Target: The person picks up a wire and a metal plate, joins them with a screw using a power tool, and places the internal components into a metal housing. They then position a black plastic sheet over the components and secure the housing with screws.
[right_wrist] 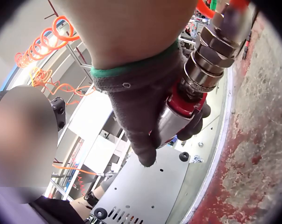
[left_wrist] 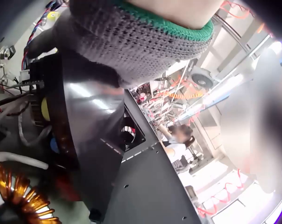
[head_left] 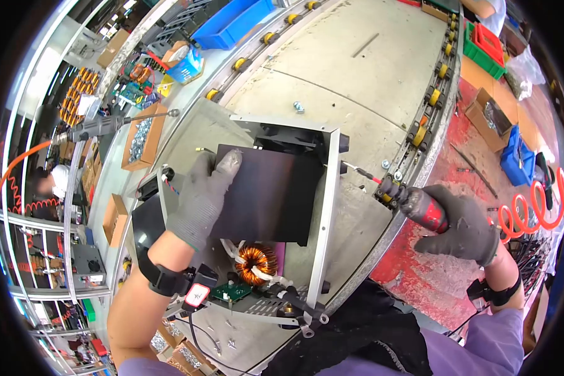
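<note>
An open metal chassis [head_left: 324, 219] sits before me with a black plastic sheet [head_left: 263, 194] standing in it. My gloved left hand [head_left: 200, 200] holds the sheet at its left edge, thumb on its face; the left wrist view shows the glove [left_wrist: 136, 51] over the glossy sheet [left_wrist: 92, 107]. My gloved right hand [head_left: 467, 225] grips a red and black air screwdriver [head_left: 423, 210], its bit pointing at the chassis's right wall. In the right wrist view, fingers wrap the tool's metal body [right_wrist: 173, 123]. A copper-wound coil [head_left: 255, 263] and green circuit board [head_left: 230, 292] lie inside the chassis near me.
Roller tracks [head_left: 433, 97] edge the bench. Another power driver [head_left: 100, 128] hangs at left above a carton of screws [head_left: 143, 141]. A blue bin [head_left: 232, 24] stands at the back. A coiled red air hose [head_left: 532, 210] runs off right; loose screws [head_left: 299, 107] lie beyond the chassis.
</note>
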### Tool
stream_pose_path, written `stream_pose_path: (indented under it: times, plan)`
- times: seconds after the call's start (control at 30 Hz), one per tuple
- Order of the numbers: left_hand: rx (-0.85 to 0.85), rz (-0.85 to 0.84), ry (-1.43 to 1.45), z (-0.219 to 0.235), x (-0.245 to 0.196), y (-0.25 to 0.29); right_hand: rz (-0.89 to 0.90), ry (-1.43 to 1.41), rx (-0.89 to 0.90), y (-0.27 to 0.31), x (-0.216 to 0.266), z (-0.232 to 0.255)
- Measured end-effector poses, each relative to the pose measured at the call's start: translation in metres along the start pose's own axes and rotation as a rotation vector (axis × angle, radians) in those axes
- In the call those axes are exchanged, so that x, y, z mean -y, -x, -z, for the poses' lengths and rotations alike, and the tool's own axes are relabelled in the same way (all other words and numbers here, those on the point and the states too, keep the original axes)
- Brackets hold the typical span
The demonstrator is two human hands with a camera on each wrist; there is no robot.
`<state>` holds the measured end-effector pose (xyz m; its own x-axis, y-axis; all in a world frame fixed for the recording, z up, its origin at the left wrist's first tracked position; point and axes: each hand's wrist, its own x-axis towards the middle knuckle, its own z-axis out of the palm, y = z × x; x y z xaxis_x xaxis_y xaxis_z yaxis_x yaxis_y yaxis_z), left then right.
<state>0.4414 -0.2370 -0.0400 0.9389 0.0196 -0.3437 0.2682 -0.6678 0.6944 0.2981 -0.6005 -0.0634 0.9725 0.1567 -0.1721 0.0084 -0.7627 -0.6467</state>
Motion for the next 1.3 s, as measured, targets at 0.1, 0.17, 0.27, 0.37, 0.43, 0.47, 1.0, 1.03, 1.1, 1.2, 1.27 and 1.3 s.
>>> stream_pose_path:
  times: [0.1, 0.17, 0.27, 0.37, 0.43, 0.47, 1.0, 1.03, 1.1, 1.2, 1.27, 1.3]
  plan:
    - [-0.036, -0.075, -0.105, -0.004, -0.005, 0.007, -0.030, -0.012, 0.024, -0.007, -0.001, 0.000]
    - [-0.449, -0.624, -0.458, -0.007, 0.003, 0.006, 0.031, -0.004, 0.001, -0.011, -0.006, -0.002]
    - [-0.498, -0.971, -1.116, 0.001, -0.017, 0.012, 0.057, -0.058, -0.015, -0.016, -0.004, 0.000]
    - [0.190, -0.933, -1.318, -0.008, -0.036, 0.034, 0.067, -0.048, -0.004, -0.019, -0.006, 0.004]
    - [0.223, -0.928, -1.405, -0.008, -0.036, 0.032, 0.086, -0.045, 0.001, -0.019, -0.006, 0.005]
    - [0.259, -0.933, -1.500, -0.007, -0.036, 0.031, 0.101, -0.048, -0.005, -0.020, -0.006, 0.006]
    - [0.331, -1.079, -1.087, 0.016, -0.022, 0.001, 0.301, 0.421, -0.185, -0.045, -0.001, 0.013]
    - [0.352, -1.092, -1.021, 0.018, -0.021, 0.000, 0.320, 0.441, -0.202, -0.046, -0.002, 0.014]
    - [0.382, -1.089, -1.042, 0.019, -0.021, 0.001, 0.341, 0.464, -0.206, -0.048, -0.004, 0.015]
    - [0.438, -1.094, -1.075, 0.020, -0.024, 0.005, 0.373, 0.519, -0.214, -0.048, -0.004, 0.016]
    - [0.462, -1.097, -1.076, 0.022, -0.024, 0.006, 0.362, 0.556, -0.211, -0.045, -0.003, 0.018]
    - [0.472, -1.101, -1.039, 0.025, -0.023, 0.005, 0.361, 0.557, -0.204, -0.045, -0.003, 0.017]
